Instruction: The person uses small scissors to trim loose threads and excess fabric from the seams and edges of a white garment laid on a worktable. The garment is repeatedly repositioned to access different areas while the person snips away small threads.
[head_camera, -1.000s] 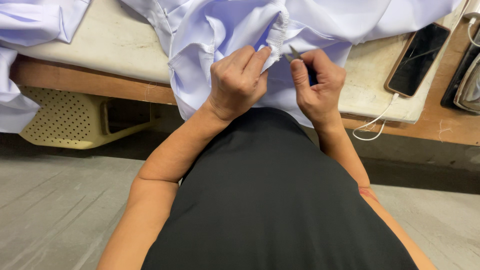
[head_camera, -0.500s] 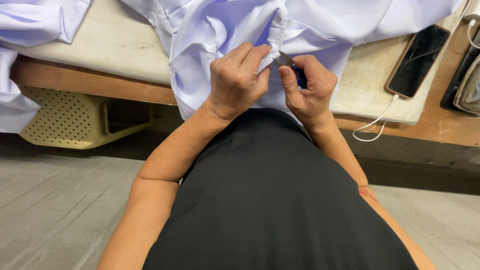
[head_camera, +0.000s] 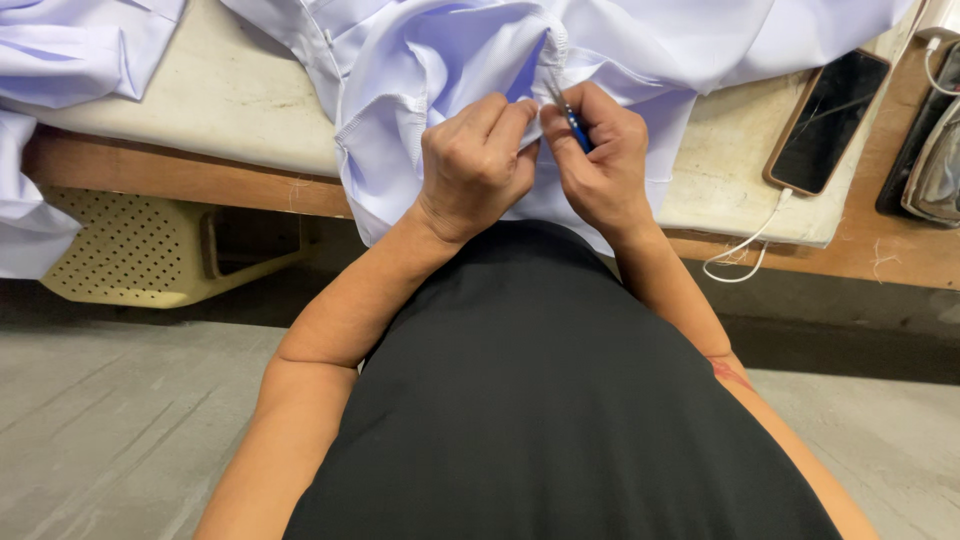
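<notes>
- Where the worktop (head_camera: 230, 105) runs out at its left end, loose folds of a second pale cloth (head_camera: 60, 60) spill over the edge, soft and creased, hanging because nothing bears them there.
- Under that end a cream plastic stool (head_camera: 130, 250) lies tipped, its seat pierced with rows of small holes, tucked below the wooden front edge.
- The worktop itself is a padded, off-white pad on a brown board, stained and matt.
- The garment (head_camera: 420, 70), thin smooth lilac-white fabric with stitched hems, lies across the middle and droops over the front edge toward the lap, which brings its seam within reach.
- The left hand (head_camera: 475, 160) is clenched on a fold of the garment at the front edge, pinching it taut so that the seam stands up.
- The right hand (head_camera: 600, 160), touching the left, is closed round a slim tool (head_camera: 572, 120) with a blue grip and a thin metal tip, the tip laid against the held seam.
- Toward the right end a phone (head_camera: 825, 120), dark and glossy, lies flat with a white cable (head_camera: 745, 245) looping off the front edge.
- At the right corner a dark object shows only in part; I cannot tell what it is.
</notes>
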